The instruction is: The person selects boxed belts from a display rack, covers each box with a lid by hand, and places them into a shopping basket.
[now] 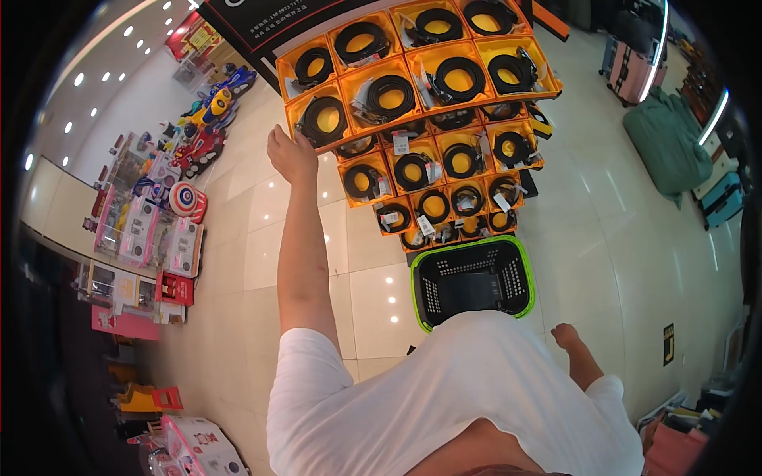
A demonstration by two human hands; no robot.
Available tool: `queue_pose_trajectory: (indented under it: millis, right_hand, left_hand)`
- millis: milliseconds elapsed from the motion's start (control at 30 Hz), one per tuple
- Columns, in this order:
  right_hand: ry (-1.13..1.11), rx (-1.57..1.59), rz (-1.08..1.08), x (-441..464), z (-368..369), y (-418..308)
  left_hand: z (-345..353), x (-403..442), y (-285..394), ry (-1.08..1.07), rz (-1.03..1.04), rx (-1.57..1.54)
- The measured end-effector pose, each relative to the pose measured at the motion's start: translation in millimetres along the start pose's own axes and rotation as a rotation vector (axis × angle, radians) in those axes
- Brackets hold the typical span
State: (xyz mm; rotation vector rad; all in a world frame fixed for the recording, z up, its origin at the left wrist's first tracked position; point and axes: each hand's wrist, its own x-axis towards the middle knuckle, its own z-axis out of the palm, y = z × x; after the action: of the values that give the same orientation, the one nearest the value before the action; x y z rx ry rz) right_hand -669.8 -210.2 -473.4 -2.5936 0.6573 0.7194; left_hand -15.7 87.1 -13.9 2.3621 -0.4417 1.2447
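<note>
At the left side of a stepped display rack [425,127], my left hand [292,156] is raised with its fingers curled at the end of the upper shelf. Coiled black belts [324,119] lie in orange boxes across the tiers, several with white tags. The belt in the lower left box of the top tier is nearest to that hand. My right hand [566,336] hangs low at my side, its fingers curled, and nothing shows in it. A black shopping basket [530,274] with a green rim stands between me and the rack.
Toy claw machines [143,230] and ride-on toy cars [198,151] line the left. On the right are a pink suitcase [631,75], a green covered bundle [667,143] and a blue suitcase [724,205]. The floor is glossy tile, with a dark floor sticker [668,344] at right.
</note>
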Motion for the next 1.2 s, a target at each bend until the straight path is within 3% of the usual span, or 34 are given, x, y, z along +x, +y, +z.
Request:
queue_pose_trajectory:
  millis: [100,167,200,267,367,500,667,800,900,1000,1100,1167,1200]
  right_hand:
    - [-0.036,-0.245,-0.146,-13.9,-20.8,-11.1]
    - [-0.015,-0.214,-0.131,-17.7,-24.6,-13.1]
    - [-0.015,-0.213,-0.132,-18.1,-24.8,-15.1]
    - [0.026,-0.189,-0.136,-20.3,-23.3,-19.4]
    - [0.043,-0.140,-0.109,-23.2,-20.8,-23.0]
    - [0.002,-0.192,-0.125,-24.8,-19.7,-20.0]
    - [-0.027,0.044,0.074,-13.2,3.3,1.3]
    - [-0.078,-0.048,-0.018,-24.7,-15.8,-10.2]
    - [0.081,-0.003,-0.002,-23.2,-3.7,-2.3]
    - [0.055,-0.064,0.004,-21.2,-8.0,-3.8]
    - [-0.043,0.092,0.089,-24.9,-19.1,-8.4]
    - [-0.054,-0.036,-0.052,-29.7,-19.7,-11.8]
    - [-0.059,-0.032,-0.052,-30.7,-14.0,-12.9]
  left_hand:
    - [7.9,7.4,-13.5,-0.027,-0.167,-0.136]
    - [20.4,10.0,-30.9,-0.250,-0.380,-0.304]
    - [17.3,10.7,-30.5,-0.251,-0.379,-0.302]
    - [10.0,10.4,-30.3,-0.515,-0.403,-0.395]
    - [30.9,2.7,-46.6,-0.387,-0.374,-0.467]
    - [27.5,2.1,-44.7,-0.383,-0.342,-0.433]
    - [10.4,-0.3,-31.8,-0.397,-0.236,-0.320]
    - [9.5,-4.1,-32.2,-0.458,-0.200,-0.208]
    - [8.6,-4.7,-27.5,-0.402,-0.194,-0.119]
    - [26.4,-0.5,-45.4,-0.487,-0.267,-0.161]
    - [33.4,-0.7,-57.6,-0.506,-0.289,-0.246]
    - [25.6,-2.5,-59.0,-0.527,-0.714,-0.764]
    - [21.4,-5.8,-59.7,-0.532,-0.713,-0.760]
